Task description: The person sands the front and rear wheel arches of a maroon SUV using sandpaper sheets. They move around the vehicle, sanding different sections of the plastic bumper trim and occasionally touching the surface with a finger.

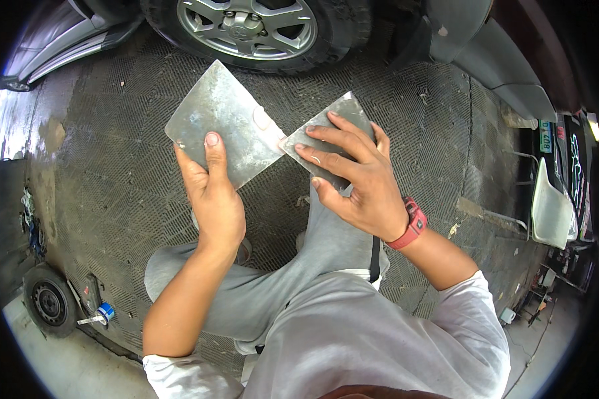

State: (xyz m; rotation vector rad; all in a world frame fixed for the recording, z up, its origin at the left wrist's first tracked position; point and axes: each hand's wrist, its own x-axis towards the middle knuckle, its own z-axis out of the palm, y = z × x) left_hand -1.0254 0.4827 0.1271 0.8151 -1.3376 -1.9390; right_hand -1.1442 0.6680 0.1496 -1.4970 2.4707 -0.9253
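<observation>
Head view puts the larger metal plate point(223, 126) in front of the person, its pale dab point(261, 119) still one lump; beside it a pinkish smear point(277, 141) meets the smaller plate point(354, 113). I judge the spreading only partly done, with the lump left. The left hand point(214, 193) pinches the larger plate, thumb on top; the right hand point(363, 171) grips the smaller one, fingers splayed, hiding much of its face. Ahead stands a car wheel point(243, 28); far left, a loose wheel point(48, 302) and probably a blue can point(105, 312).

Printed characters on a small green plate point(546, 137)
</observation>
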